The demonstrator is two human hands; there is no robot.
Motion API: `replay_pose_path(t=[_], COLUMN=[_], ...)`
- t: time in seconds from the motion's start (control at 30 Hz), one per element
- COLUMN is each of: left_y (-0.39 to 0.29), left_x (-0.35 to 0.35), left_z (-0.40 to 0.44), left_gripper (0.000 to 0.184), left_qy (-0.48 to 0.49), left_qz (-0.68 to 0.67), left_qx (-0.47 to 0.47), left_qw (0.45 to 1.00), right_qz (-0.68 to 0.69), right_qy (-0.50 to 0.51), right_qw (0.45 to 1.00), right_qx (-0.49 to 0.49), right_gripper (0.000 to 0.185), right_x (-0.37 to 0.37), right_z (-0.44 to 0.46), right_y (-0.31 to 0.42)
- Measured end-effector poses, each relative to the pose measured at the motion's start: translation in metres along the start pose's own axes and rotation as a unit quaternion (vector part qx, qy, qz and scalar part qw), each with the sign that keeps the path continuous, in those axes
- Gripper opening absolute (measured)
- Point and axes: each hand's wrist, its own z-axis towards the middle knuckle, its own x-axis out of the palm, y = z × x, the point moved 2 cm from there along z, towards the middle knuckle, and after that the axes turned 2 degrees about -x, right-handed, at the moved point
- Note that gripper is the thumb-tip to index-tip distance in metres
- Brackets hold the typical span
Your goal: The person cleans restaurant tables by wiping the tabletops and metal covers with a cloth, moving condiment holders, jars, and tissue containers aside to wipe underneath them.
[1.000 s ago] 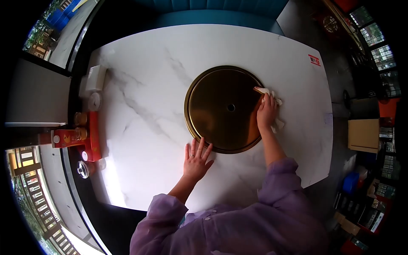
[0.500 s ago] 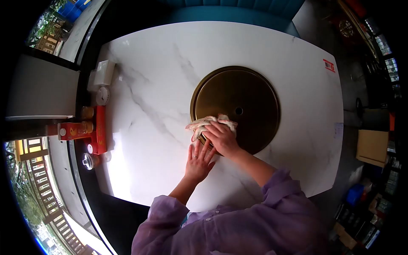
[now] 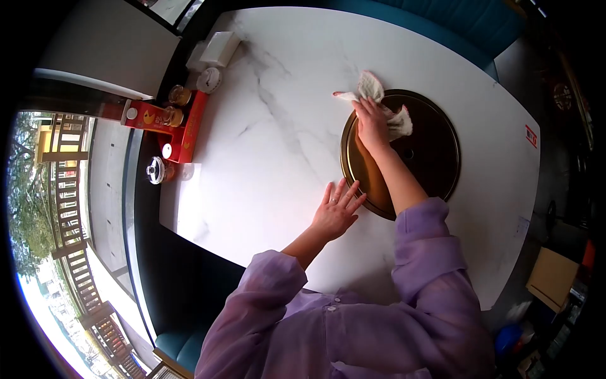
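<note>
A white cloth [image 3: 370, 86] with reddish edges lies bunched under my right hand [image 3: 372, 128], which presses on it and grips it. The cloth lies across the upper left rim of a round brass-coloured lid [image 3: 435, 161] with a small hole near its middle. Part of the cloth spills onto the white marbled table [image 3: 284, 164]. My left hand [image 3: 335, 216] rests on the tabletop with fingers spread, its fingertips by the lid's lower left rim. A ring shows on one finger.
Along the table's left edge stand a white tissue pack [image 3: 219, 49], a white round-topped container [image 3: 209, 80], small jars [image 3: 179, 95], a red carton [image 3: 148, 116] and a glass jar [image 3: 159, 170]. A teal bench [image 3: 442, 28] borders the far side. A cardboard box [image 3: 552, 278] stands at right.
My right hand has swept the cloth from the lid's lower left to its upper left rim. The left hand stays spread near the lower left rim. The view has turned and shifted.
</note>
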Motion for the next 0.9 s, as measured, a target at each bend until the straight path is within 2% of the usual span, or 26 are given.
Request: replay_pose_path(t=[0.07, 0.13, 0.2, 0.27, 0.33, 0.4, 0.47, 0.53, 0.6, 0.67, 0.7, 0.77, 0.8, 0.87, 0.9], left_y=[-0.011, -0.026, -0.032, -0.032, -0.028, -0.022, -0.014, -0.008, -0.006, -0.001, 0.001, 0.005, 0.006, 0.008, 0.003], left_x=[-0.004, -0.007, -0.006, -0.007, -0.017, -0.023, -0.015, -0.008, -0.003, 0.006, 0.008, 0.023, 0.028, 0.037, 0.031], left_z=[-0.02, -0.062, -0.111, -0.155, -0.19, -0.214, -0.226, -0.232, -0.232, -0.232, -0.23, -0.224, -0.219, -0.204, -0.193], left_gripper=[0.054, 0.041, 0.028, 0.019, 0.012, 0.01, 0.007, 0.005, 0.005, 0.005, 0.006, 0.008, 0.008, 0.009, 0.011], left_qy=[-0.031, -0.073, -0.079, -0.112, -0.132, -0.161, -0.182, -0.184, -0.18, -0.176, -0.161, -0.128, -0.116, -0.08, -0.078], left_qz=[-0.044, -0.136, -0.254, -0.308, -0.299, -0.272, -0.285, -0.319, -0.334, -0.353, -0.37, -0.387, -0.388, -0.377, -0.386], left_qx=[0.028, 0.074, 0.062, 0.003, -0.074, -0.146, -0.194, -0.246, -0.232, -0.235, -0.23, -0.215, -0.198, -0.143, -0.12], left_qw=[0.998, 0.985, 0.962, 0.945, 0.942, 0.937, 0.921, 0.897, 0.896, 0.889, 0.886, 0.887, 0.892, 0.912, 0.911], right_qz=[0.078, 0.124, 0.184, 0.216, 0.306, 0.425, 0.339, 0.269, 0.158, 0.017, -0.068, -0.222, -0.281, -0.304, -0.31], right_qy=[0.074, 0.092, 0.144, 0.21, 0.227, 0.303, 0.29, 0.294, 0.295, 0.225, 0.192, 0.099, 0.036, -0.04, -0.059], right_qw=[0.993, 0.982, 0.96, 0.927, 0.88, 0.837, 0.853, 0.89, 0.929, 0.974, 0.977, 0.938, 0.901, 0.865, 0.865], right_qx=[-0.056, -0.109, -0.152, -0.224, -0.284, -0.166, -0.27, -0.223, -0.155, -0.016, 0.069, 0.246, 0.328, 0.396, 0.391], right_gripper=[0.037, 0.036, 0.036, 0.032, 0.03, 0.028, 0.027, 0.026, 0.026, 0.028, 0.031, 0.035, 0.037, 0.04, 0.041], right_x=[0.028, 0.042, 0.039, 0.018, -0.004, -0.037, -0.071, -0.119, -0.163, -0.192, -0.205, -0.227, -0.23, -0.216, -0.204], right_z=[-0.003, -0.021, -0.058, -0.114, -0.189, -0.254, -0.289, -0.302, -0.316, -0.341, -0.352, -0.374, -0.389, -0.398, -0.386], right_y=[0.055, 0.118, 0.176, 0.223, 0.25, 0.252, 0.232, 0.196, 0.153, 0.11, 0.09, 0.053, 0.035, 0.021, 0.032])
